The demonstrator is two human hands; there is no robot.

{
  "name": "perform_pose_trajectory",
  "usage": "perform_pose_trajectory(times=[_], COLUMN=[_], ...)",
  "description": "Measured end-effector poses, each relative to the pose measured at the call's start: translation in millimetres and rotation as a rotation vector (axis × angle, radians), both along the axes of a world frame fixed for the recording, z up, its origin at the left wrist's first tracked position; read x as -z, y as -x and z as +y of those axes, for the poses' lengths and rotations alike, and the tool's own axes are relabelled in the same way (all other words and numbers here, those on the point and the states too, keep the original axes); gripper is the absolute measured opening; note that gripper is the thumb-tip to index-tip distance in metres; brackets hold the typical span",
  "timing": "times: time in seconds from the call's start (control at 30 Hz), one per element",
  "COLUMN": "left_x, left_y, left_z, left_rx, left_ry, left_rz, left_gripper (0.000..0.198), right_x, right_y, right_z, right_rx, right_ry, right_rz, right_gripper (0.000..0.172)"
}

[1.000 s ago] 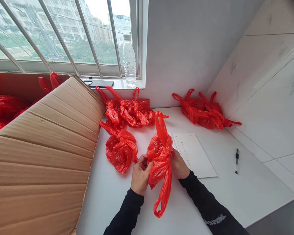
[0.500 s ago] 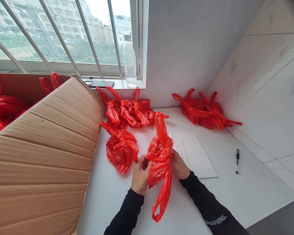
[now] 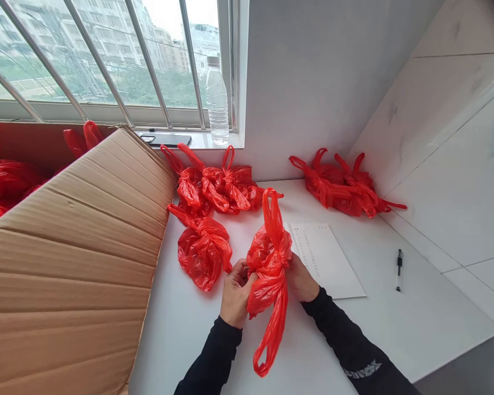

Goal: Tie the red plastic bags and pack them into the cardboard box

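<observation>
A knotted red plastic bag (image 3: pixel 271 269) is held between my two hands above the white table (image 3: pixel 181 340). One of its handle loops points up and the other hangs toward me. My left hand (image 3: pixel 235 296) pinches its left side, thumb and fingers closed on the plastic. Behind the right side is my right hand (image 3: pixel 302 278), closed on the bag with its fingertips hidden. Another tied red bag (image 3: pixel 205 253) lies just left of my left hand. Whatever the bags contain cannot be made out.
A large cardboard box (image 3: pixel 74 263) with red bags inside stands at left. More tied bags (image 3: pixel 218 184) lie beneath the window, and others (image 3: pixel 341 184) by the right wall. A printed paper (image 3: pixel 333 269) and a pen (image 3: pixel 399 269) lie at right. A water bottle (image 3: pixel 217 101) and phone (image 3: pixel 168 140) rest on the sill.
The held bag has turned very slightly, its top loop shifting right and its lower loop left. Both hands keep their grip in nearly the same place.
</observation>
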State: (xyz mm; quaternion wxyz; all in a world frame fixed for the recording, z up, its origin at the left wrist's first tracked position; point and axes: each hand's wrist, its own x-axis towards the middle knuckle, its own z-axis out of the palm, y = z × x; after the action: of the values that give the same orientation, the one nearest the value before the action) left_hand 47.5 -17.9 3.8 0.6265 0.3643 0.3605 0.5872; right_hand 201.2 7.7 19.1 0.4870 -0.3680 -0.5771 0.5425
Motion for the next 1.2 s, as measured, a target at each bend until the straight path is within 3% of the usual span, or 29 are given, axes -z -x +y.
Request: perform_pose_trajectory(times=[0.27,0.6,0.87,1.2], left_x=[1.7,4.8,8.4,6.6], left_y=[1,2,2,3], left_z=[-1,1,1,2], left_rx=[0.024,0.062,0.033,0.039], left_ry=[0.012,-0.018,0.008,0.001], left_rz=[-0.001,0.065,-0.011,0.003], left_gripper=[0.018,0.022,0.017,0.016], right_x=[2.2,9.8,-2.7,-0.9], right_y=[-2,-6,-3,-4], right_z=[0,1,-1,-1], right_rx=[0.007,0.137,0.006,0.03], right_ry=[-0.053,-0.003,-0.015,-0.05], right_rz=[0.038,0.045,0.004,-0.026], right_gripper=[0.024,0.022,0.03,0.02])
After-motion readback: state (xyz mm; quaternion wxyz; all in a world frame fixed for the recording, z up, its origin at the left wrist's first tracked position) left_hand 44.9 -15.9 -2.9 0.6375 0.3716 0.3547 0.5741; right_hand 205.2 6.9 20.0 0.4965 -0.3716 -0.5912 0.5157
